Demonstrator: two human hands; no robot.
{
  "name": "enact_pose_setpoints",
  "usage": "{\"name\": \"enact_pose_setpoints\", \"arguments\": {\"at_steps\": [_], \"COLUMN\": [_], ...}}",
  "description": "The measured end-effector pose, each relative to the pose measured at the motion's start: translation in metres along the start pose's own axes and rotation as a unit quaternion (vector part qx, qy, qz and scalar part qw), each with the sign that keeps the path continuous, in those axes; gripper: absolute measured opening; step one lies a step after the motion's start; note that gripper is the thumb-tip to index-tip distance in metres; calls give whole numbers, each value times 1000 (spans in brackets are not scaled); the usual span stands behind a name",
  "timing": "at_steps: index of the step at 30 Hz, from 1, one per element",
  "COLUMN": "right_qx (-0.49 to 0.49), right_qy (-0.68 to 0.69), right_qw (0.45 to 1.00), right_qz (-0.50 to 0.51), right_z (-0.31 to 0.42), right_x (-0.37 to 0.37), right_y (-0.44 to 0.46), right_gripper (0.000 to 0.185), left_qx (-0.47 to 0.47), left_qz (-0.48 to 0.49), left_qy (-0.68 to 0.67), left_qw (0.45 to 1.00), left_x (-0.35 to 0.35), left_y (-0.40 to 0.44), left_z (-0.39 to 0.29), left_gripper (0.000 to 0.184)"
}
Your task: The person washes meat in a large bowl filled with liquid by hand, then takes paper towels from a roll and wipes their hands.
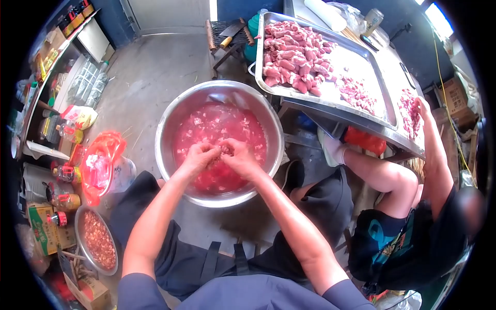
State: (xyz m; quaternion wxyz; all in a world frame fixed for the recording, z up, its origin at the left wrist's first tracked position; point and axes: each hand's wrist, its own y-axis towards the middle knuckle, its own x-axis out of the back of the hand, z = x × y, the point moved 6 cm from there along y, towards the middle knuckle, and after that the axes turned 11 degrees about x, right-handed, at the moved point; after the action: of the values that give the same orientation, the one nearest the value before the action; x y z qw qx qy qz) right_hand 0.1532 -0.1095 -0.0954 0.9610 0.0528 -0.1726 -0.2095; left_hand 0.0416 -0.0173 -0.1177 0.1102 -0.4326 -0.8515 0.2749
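A wide metal basin [164,168] on the floor between my knees holds reddish water with pale bits of meat floating in it. Over the water, my left hand [203,156] and my right hand [238,159] meet, fingers bent and pinched together. A small reddish-brown piece of meat [226,149] shows between the fingertips of both hands. My fingers partly hide it, so its exact shape cannot be made out.
A metal tray [386,106] of raw meat pieces [292,57] sits on the table to the right. Beside it, a co-worker's hand [423,109] touches small meat strips [409,111]. A cleaver [232,28] lies on a stool. A bowl of chopped meat [98,237] stands at left.
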Motion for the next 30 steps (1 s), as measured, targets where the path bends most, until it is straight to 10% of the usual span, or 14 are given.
{"name": "enact_pose_setpoints", "arguments": {"at_steps": [30], "right_qx": [-25], "right_qy": [-127], "right_qw": [990], "right_qz": [-58], "right_z": [-24], "right_x": [8], "right_y": [2], "right_gripper": [25], "left_qx": [15], "left_qz": [104], "left_qy": [-153], "left_qw": [983], "left_x": [-7], "left_y": [-29], "left_z": [-30], "left_gripper": [7]}}
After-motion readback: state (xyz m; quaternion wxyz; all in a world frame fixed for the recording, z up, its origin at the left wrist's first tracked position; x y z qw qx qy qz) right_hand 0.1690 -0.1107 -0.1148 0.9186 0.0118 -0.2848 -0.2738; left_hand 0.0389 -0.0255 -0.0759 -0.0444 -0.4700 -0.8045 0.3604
